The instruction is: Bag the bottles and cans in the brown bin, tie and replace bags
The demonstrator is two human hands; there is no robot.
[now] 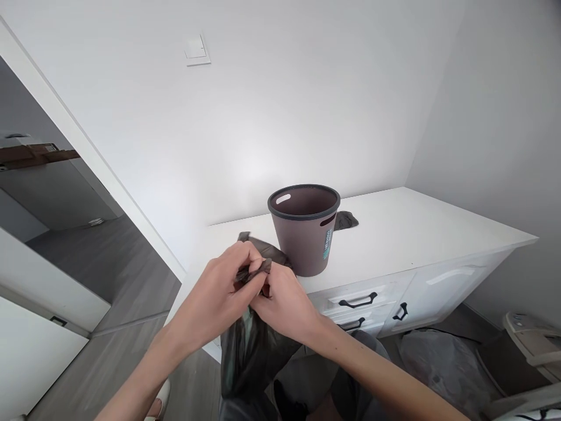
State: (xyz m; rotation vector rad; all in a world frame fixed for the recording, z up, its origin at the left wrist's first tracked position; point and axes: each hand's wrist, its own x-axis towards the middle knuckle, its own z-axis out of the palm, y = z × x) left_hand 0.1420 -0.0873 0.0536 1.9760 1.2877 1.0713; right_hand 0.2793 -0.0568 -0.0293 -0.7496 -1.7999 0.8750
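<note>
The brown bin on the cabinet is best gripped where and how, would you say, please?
Probably by the nearer handle slot, just under the rim, coming from the near right: the bin stands upright, and that slot pierces its near right wall, so a grip could hook through and close over the rim.

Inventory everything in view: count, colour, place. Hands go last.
Waste bin: one, brownish-purple, on cabinet
Plastic bag: one, dark, in both hands
Plastic piece: one, black, right of bin
Cabinet: one, white, against wall
Cabinet handles: three, black, cabinet front
Light switch: one, white, upper wall
Translucent bag: one, whitish, floor, lower right
Cardboard: count unclear, brown, far left
Furniture: count unclear, cream, right edge
Footwear: two, whitish and black, bottom
Left hand: one, bare, gripping bag
Right hand: one, bare, gripping bag
</note>
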